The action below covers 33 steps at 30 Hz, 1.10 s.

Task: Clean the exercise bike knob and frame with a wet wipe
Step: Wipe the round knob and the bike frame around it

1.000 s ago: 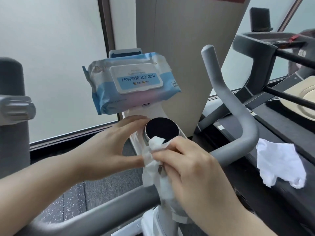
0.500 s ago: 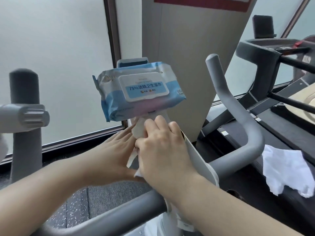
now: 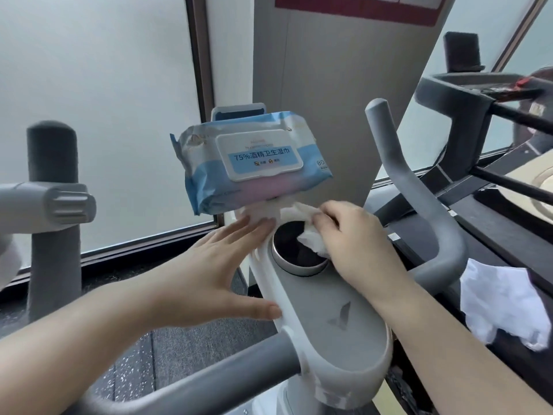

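Observation:
The exercise bike's round knob (image 3: 294,257), black-topped with a silver rim, sits in the white and grey frame panel (image 3: 335,319). My right hand (image 3: 356,244) grips a crumpled white wet wipe (image 3: 311,241) against the knob's right side and far edge. My left hand (image 3: 218,265) lies flat with straight fingers against the left edge of the white frame, thumb near the panel's rim. A blue and pink pack of wet wipes (image 3: 251,166) rests on the bike's holder just above the knob.
Grey handlebars (image 3: 419,202) curve around the panel on the right and below. A grey post and knob (image 3: 57,205) stand at the left. A used white wipe (image 3: 502,307) lies on the dark treadmill at the right. Frosted windows fill the background.
My right hand moved from covering the knob to its right side, uncovering the black top. My left hand opened flat against the frame. The camera tilted down, showing more of the panel.

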Motion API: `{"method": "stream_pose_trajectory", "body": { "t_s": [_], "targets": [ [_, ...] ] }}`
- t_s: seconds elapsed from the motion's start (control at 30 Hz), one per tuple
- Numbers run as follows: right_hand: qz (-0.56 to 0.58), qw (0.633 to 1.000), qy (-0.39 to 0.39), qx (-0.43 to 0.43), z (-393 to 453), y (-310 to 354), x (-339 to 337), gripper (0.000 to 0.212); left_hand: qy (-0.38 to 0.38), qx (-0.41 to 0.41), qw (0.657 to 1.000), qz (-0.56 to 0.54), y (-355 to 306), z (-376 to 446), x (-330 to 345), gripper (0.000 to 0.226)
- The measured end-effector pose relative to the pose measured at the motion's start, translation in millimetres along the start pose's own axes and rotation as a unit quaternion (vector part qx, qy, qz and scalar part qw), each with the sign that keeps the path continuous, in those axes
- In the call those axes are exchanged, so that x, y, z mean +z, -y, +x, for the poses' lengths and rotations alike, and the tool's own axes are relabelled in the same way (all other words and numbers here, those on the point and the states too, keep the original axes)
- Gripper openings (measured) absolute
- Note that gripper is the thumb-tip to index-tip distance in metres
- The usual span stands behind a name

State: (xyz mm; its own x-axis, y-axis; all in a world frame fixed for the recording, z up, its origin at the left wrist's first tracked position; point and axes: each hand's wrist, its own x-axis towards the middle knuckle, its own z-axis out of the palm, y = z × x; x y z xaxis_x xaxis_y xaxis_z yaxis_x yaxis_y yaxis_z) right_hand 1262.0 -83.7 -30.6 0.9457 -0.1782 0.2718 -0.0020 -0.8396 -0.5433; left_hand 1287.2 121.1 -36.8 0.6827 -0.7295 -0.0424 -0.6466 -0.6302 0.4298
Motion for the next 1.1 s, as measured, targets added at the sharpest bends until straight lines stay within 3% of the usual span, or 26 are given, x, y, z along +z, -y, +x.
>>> {"method": "stream_pose_trajectory", "body": {
  "t_s": [0.1,0.27,0.37,0.47,0.63,0.87,0.97,1.1],
  "targets": [
    [0.021,0.999,-0.044,0.007,-29.0,-10.0,-10.2,0.017,-0.006,0.006,0.999,-0.035,-5.6,-0.5,-1.0,0.087],
    [-0.115,0.983,-0.106,-0.092,-80.7,-3.1,-13.1,0.005,-0.02,0.002,1.0,-0.022,-7.0,1.3,4.7,0.084],
    [-0.195,0.964,-0.13,-0.126,-98.3,0.9,-7.8,0.021,-0.013,-0.004,1.0,-0.026,-10.0,1.1,4.9,0.088],
    [-0.219,0.963,-0.094,-0.124,-89.4,-1.1,-7.7,0.031,-0.013,-0.001,1.0,-0.025,-11.0,1.5,3.7,0.088],
    [-0.14,0.984,-0.014,-0.106,-51.1,-14.2,-9.2,0.033,-0.016,-0.001,1.0,-0.021,-11.7,0.0,3.4,0.088],
    [-0.114,0.979,-0.037,-0.166,-73.9,-21.3,-13.5,0.038,-0.018,0.005,1.0,-0.025,-8.3,1.2,4.0,0.09],
    [0.035,0.997,0.044,-0.06,-49.1,-21.9,-21.4,0.036,-0.018,0.011,0.999,-0.026,-7.8,2.8,4.3,0.087],
    [0.088,0.989,0.122,0.004,-6.4,-16.3,-11.3,0.051,-0.027,0.026,0.998,-0.045,-6.0,4.7,3.0,0.09]
  ]
}}
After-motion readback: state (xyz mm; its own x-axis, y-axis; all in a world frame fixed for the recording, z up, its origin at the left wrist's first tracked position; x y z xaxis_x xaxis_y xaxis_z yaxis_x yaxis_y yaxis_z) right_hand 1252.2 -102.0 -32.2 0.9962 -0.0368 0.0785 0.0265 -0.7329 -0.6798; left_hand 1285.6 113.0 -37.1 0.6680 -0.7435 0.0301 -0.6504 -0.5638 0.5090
